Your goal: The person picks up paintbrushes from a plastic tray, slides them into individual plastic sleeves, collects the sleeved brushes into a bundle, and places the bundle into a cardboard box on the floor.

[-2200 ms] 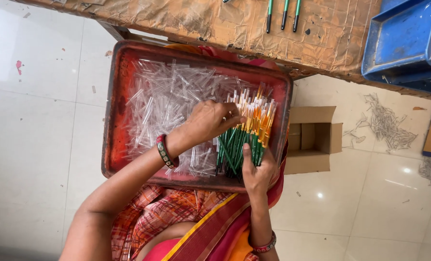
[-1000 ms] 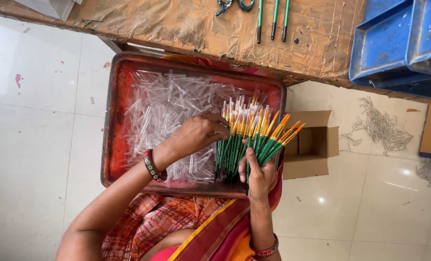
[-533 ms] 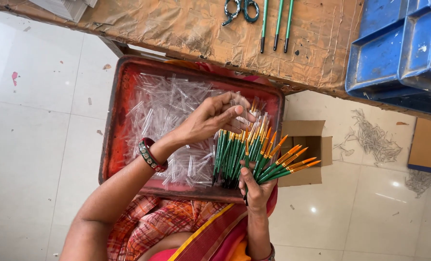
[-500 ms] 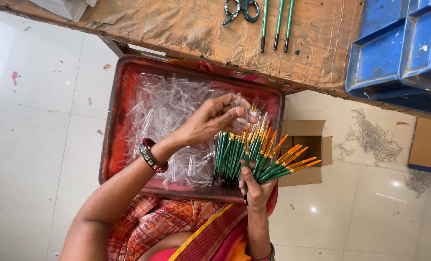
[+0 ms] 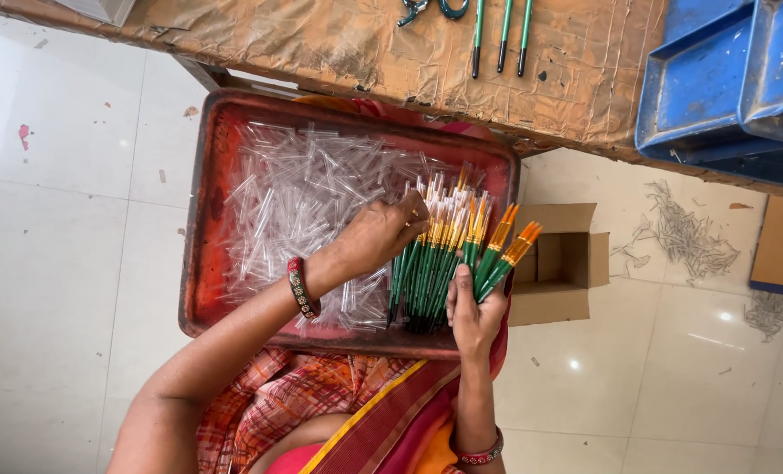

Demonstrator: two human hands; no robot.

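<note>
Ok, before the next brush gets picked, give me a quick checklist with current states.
1. Right hand has a grip on the fan of green-handled brushes: ok.
2. Left hand is at the brush tips: ok.
3. Whether the left fingers hold a clear tube: cannot tell.
4. Clear plastic tubes remain in the red tray: ok.
5. Cardboard box is open on the floor beside the tray: ok.
6. Three spare brushes lie on the table, out of the way: ok.
</note>
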